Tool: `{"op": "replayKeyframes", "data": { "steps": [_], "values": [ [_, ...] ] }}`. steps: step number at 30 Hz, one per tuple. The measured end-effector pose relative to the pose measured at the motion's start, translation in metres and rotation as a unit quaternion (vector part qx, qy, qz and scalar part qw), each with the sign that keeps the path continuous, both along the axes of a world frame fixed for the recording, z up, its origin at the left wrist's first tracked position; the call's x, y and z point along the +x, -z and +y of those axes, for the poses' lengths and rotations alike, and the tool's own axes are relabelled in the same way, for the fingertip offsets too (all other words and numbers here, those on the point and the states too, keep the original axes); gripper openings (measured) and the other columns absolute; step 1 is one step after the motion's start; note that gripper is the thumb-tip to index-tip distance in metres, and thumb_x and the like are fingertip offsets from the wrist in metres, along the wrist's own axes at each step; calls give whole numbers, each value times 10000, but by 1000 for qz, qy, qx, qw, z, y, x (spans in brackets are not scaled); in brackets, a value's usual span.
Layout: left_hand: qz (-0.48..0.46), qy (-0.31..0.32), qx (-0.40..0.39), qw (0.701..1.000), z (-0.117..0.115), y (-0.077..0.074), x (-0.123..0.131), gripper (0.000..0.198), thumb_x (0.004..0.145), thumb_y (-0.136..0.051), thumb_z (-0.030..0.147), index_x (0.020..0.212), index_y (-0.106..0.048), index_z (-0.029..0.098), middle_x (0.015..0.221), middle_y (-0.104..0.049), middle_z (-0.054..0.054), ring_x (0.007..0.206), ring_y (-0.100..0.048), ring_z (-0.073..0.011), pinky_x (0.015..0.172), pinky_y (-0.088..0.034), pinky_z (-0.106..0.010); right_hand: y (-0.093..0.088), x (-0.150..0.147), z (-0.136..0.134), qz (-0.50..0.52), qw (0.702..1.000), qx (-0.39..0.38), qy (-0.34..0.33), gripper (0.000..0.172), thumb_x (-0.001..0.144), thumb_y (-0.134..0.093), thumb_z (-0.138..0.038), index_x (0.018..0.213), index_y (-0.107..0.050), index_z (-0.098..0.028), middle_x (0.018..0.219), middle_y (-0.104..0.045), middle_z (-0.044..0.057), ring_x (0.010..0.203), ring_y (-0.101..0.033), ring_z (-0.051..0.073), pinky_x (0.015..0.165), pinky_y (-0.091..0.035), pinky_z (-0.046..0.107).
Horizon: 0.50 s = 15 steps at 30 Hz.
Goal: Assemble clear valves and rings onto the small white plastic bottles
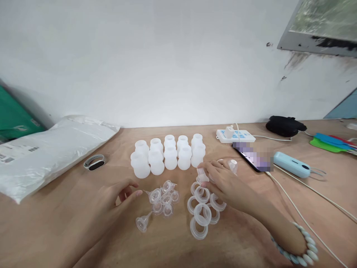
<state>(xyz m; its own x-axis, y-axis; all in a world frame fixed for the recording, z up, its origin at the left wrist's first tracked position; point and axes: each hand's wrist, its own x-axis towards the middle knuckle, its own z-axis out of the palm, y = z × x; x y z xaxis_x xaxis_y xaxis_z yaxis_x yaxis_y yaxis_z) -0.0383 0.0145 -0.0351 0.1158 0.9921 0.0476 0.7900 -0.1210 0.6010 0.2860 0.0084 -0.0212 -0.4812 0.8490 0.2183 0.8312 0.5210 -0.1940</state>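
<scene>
White bottles [156, 162], brown tabletop [119, 156]

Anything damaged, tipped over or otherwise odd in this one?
Yes, at upper right: the grey frame has a ragged black patch, and the wall below bears brownish smears, so both look stained or damaged. The white bottles all stand upright.

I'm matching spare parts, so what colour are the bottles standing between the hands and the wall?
The bottles are milky white, best seen in the head view.

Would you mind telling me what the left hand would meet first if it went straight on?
The left hand would probably meet the pile of clear bottle teats, though depth is unclear here.
</scene>
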Motion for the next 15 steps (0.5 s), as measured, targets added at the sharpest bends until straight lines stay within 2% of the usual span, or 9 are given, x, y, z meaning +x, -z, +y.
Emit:
{"op": "replayKeyframes", "data": {
  "steps": [3,8,15],
  "values": [
    [40,10,-7,999,0,-3,4,344,820,-553,559,819,-714,255,617,-691,2,594,-630,-228,578,-406,-305,5,-3,1,-12,1000,-4,-10,130,1012,-459,-261,1065,-528,-166,958,-671,114,935,-582,286,818,-439,400],
    [56,21,-14,998,0,-4,6,356,829,-530,554,838,-707,246,631,-697,0,617,-646,-230,575,-415,-293,13,-5,4,-44,999,16,-5,175,1022,-423,-259,1089,-536,-144,953,-670,131,941,-580,291,842,-417,412],
    [85,28,-14,996,-2,-9,8,401,843,-473,573,851,-697,240,621,-695,10,588,-644,-217,565,-431,-290,12,-2,7,-61,997,35,6,180,1010,-454,-263,1081,-560,-137,926,-678,120,910,-586,284,821,-408,397]
  ]
}}
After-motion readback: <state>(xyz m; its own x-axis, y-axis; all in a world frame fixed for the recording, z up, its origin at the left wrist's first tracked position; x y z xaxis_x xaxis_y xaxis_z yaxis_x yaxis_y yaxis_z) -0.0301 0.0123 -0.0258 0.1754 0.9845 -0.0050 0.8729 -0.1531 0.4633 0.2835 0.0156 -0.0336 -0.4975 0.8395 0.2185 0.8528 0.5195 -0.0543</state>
